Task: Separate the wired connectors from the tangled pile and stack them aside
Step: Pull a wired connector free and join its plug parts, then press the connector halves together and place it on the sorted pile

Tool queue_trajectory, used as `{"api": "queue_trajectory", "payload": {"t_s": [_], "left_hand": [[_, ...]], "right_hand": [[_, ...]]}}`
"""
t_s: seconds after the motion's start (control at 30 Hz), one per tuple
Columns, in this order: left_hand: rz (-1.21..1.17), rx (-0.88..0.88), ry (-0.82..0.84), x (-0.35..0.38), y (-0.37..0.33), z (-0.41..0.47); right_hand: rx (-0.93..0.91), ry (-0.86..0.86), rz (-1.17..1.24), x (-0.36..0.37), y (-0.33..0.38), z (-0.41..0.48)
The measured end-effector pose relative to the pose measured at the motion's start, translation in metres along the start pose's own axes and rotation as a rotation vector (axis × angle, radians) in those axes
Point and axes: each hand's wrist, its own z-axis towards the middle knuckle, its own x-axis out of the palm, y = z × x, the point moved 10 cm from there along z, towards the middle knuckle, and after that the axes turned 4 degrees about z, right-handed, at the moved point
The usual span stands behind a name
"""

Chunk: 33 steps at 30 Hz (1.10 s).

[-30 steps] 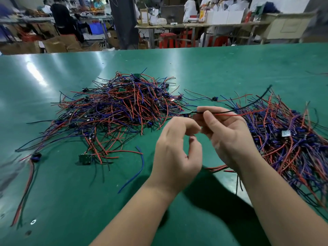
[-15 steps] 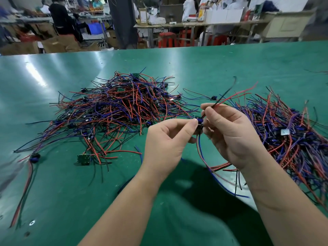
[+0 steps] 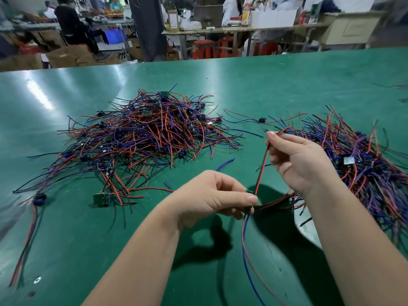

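My left hand [image 3: 212,195] pinches the wired connector [image 3: 262,171] at its near end, my right hand [image 3: 298,160] at its far end (wires slanting between). The stack [image 3: 364,164] lies just right of my right hand.

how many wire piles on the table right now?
2. The tangled pile sits left of centre; the stacked pile lies at the right, partly behind the right hand and cut off by the frame edge. Loose strays lie between and around them.
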Motion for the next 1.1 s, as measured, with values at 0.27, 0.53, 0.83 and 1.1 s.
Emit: {"api": "queue_trajectory", "payload": {"t_s": [0.27,0.53,0.83,1.1], "left_hand": [[-0.002,0.086,0.154,0.007,-0.008,-0.009],[-0.639,0.222,-0.174,-0.028,-0.021,0.003],[-0.393,0.266,-0.585,-0.048,-0.015,-0.004],[-0.160,0.339,-0.502,-0.037,-0.022,0.000]], "right_hand": [[0.081,-0.107,0.243,-0.018,-0.011,0.010],[0.102,0.303,-0.161,0.028,-0.025,-0.007],[0.008,0.381,-0.014,0.054,-0.025,-0.020],[0.025,0.300,0.039,0.044,-0.019,-0.013]]}}
